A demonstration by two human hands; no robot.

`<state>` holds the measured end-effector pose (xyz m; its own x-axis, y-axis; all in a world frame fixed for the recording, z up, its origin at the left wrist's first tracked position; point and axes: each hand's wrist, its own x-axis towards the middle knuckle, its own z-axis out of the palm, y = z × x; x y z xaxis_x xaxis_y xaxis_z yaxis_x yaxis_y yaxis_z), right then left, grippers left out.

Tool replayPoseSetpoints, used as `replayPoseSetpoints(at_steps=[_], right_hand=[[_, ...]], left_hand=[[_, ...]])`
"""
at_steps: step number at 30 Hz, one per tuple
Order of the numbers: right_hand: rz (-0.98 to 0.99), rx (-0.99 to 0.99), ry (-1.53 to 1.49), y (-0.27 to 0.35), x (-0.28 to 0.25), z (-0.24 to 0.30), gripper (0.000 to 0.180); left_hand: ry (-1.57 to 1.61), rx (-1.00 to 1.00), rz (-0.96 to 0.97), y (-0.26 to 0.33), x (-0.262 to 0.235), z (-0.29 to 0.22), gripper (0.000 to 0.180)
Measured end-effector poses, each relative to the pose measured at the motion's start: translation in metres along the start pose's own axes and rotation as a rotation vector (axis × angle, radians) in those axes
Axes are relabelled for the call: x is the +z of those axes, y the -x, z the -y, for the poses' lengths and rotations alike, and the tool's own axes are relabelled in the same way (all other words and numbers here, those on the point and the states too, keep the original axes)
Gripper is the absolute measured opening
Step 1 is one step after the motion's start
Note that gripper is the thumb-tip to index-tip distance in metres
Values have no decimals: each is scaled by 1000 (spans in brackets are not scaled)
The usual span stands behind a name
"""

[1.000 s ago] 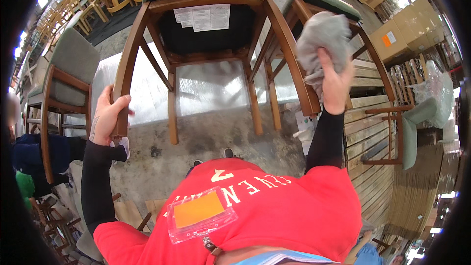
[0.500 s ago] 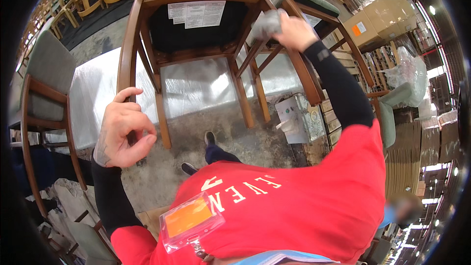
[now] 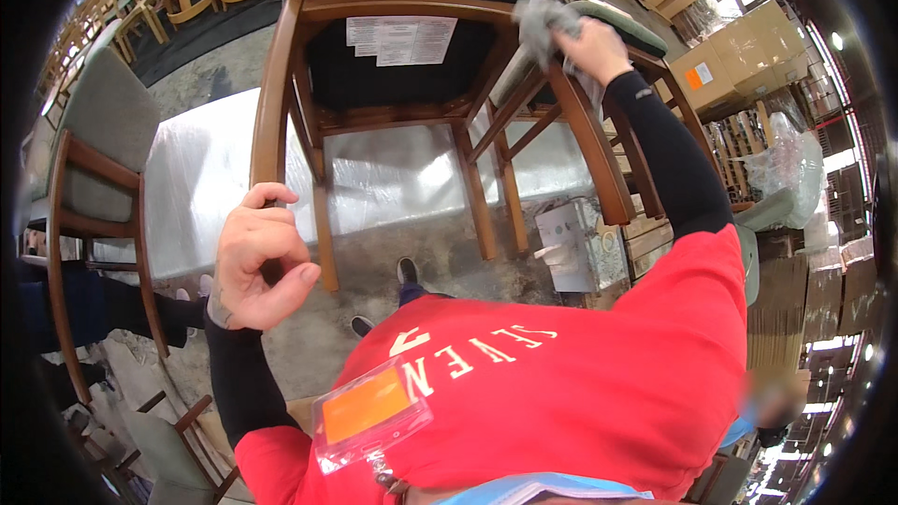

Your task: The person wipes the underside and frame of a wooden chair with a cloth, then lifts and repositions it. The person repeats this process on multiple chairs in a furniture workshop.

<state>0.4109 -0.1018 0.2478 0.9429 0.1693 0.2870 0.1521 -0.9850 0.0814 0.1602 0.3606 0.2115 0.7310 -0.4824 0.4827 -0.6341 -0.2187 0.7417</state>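
Observation:
A wooden chair (image 3: 402,7) with a grey-green cushion is tipped so its black underside and white paper labels (image 3: 404,40) face me. My left hand (image 3: 262,266) is at the end of the chair's left leg (image 3: 269,131), fingers curled and the index finger hooked over the tip. A crumpled grey cloth (image 3: 541,26) is bunched in my right hand (image 3: 594,49). It presses on the top of the right leg (image 3: 587,145), by the seat corner. The cloth is blurred and hides part of the wood there.
Another chair (image 3: 636,33) stands just behind on the right, and a grey-backed chair (image 3: 103,122) on the left. Plastic-wrapped flat goods (image 3: 374,168) lie beyond the legs. A white box (image 3: 566,243) sits on the floor. Cardboard cartons (image 3: 739,56) are stacked at far right.
My right hand has moved the cloth up around the leg's top toward the seat corner. My left hand stays at the left leg's end. The whole view has shifted slightly.

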Motion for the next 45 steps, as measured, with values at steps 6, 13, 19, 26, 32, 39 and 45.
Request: replayPoseSetpoints(at_steps=[6,13,19,26,32,39,45], right_hand=[[-260,211,155,-48,79,135,66],[-645,-380,-643,-73,95,341,34],[-234,-733,-443,-116,69,345,71],[-157,-1217,-1039,81,1,362,37],[-299,-1165,-908,-4,35,355,36],[-429,-781,-776,-52,74,363,53],[-294,-969,-1790,156,21,353,36]], left_hand=[[42,26,-66,4,2,9,15],[72,44,-61,9,2,14,23],[114,12,-153,3,11,8,24],[-506,206,-932,34,18,11,60],[-595,253,-1077,38,27,11,65],[-496,222,-1124,32,31,19,63],[-339,199,-1213,27,37,11,62]])
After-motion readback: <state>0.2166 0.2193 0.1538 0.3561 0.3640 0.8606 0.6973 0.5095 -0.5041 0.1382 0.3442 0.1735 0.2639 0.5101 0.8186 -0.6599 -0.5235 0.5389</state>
